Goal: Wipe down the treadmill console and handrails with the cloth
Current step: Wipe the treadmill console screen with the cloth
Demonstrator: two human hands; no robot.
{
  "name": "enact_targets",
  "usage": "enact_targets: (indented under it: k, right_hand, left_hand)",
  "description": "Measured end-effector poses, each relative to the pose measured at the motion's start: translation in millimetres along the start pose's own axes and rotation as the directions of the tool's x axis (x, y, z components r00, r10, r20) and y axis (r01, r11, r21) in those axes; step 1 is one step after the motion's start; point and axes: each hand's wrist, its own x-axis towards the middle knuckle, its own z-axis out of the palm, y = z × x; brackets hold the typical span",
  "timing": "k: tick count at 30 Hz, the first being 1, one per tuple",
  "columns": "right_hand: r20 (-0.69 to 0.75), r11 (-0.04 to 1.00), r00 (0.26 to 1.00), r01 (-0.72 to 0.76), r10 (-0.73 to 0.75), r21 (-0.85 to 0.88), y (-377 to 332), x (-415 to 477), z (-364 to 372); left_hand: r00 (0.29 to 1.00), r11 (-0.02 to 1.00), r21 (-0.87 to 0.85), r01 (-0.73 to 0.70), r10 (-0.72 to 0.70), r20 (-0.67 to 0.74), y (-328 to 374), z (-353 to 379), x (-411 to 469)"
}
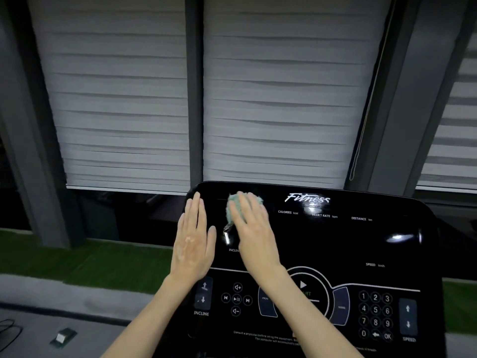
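Note:
The black glossy treadmill console point(335, 244) fills the lower right, with a "Fitness" logo, readout labels and button clusters. A pale green cloth point(233, 206) lies on its upper left area. My right hand point(254, 228) presses flat on the cloth, fingers extended over it. Beside it, my left hand point(193, 239) rests flat on the console's left edge, fingers together, holding nothing. No handrails are visible.
Closed grey window blinds point(124, 99) with dark frame posts stand behind the console. A strip of green turf point(85, 257) and grey floor lie to the left. A small grey block point(63, 337) and a black cable point(10, 332) lie on the floor at lower left.

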Motion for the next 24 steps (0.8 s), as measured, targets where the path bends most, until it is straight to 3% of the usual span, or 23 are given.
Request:
enact_targets:
  k: [3,5,9,15,19,24]
  right_hand:
    - [0.007,0.996,0.997,0.083,-0.082,-0.044,12,-2,-6]
    - [-0.01,0.998,0.999,0.043,-0.043,-0.055,34,-17,-12]
    - [-0.097,0.987,0.983,-0.162,0.159,-0.024,95,-53,-29]
    - [-0.189,0.867,0.846,-0.492,0.498,0.08,125,-68,-40]
    - [-0.21,0.916,0.892,-0.382,0.401,0.123,82,-44,-19]
    - [-0.082,0.994,0.993,-0.074,0.081,0.076,16,-5,3]
  left_hand:
    - [1.0,1.0,-0.007,-0.007,0.007,-0.014,-1,0,0]
    - [1.0,1.0,-0.021,0.005,-0.006,-0.02,0,1,0]
    - [0.999,0.999,-0.031,0.024,-0.025,-0.027,4,2,1]
    - [0.999,0.999,-0.026,0.031,-0.032,-0.014,5,4,0]
    - [0.999,0.997,-0.075,0.034,-0.036,-0.015,6,3,1]
    - [1.0,0.988,-0.151,0.004,-0.002,0.013,-2,-5,0]
